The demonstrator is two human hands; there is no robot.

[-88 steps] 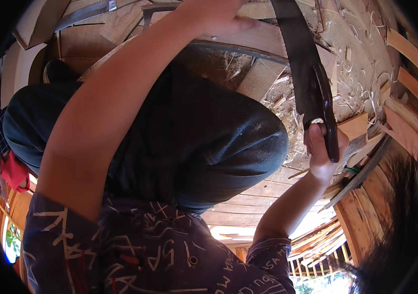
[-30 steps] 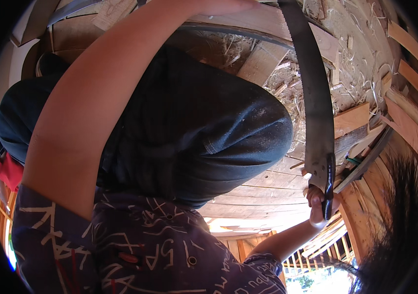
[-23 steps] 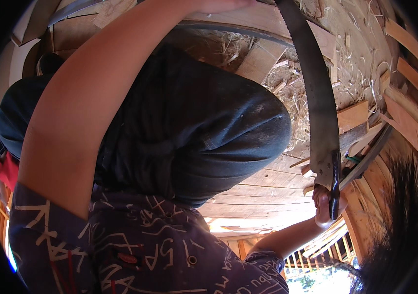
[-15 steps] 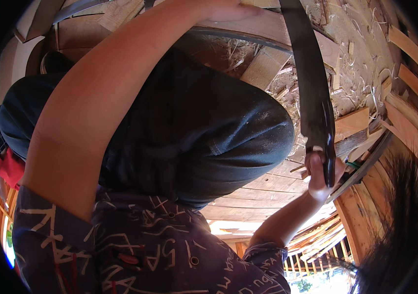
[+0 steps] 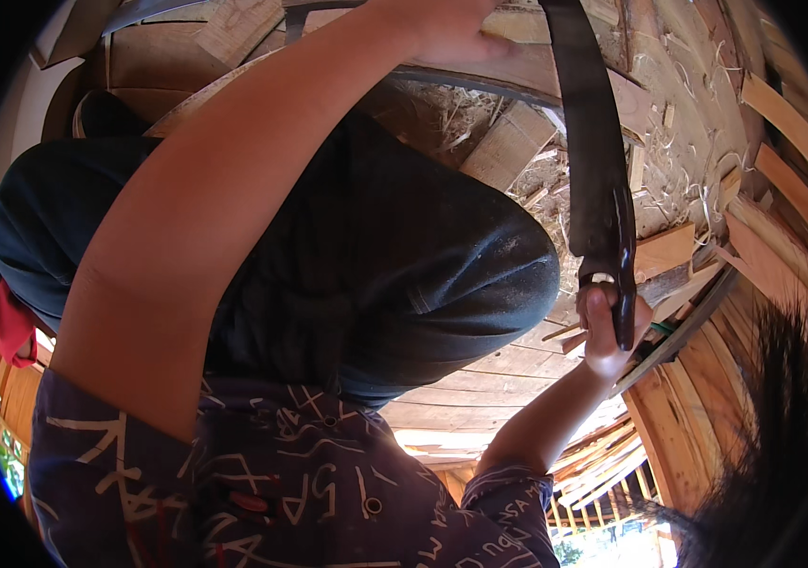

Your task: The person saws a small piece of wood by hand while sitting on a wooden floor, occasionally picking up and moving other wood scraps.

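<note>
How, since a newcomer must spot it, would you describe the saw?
Find the dark-trousered knee mid-picture. To its right, the right hand grips the saw, which reaches the top edge. It is long and dark, unlike the paler wood around it.

The left hand (image 5: 449, 28) rests on a board (image 5: 529, 70); the right hand (image 5: 603, 339) grips a saw (image 5: 595, 142).

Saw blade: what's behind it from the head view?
Behind the saw blade, a wooden board shows on both sides, with wood shavings lower down. The strip directly behind the blade is covered, so any cut line there can't be seen.
</note>
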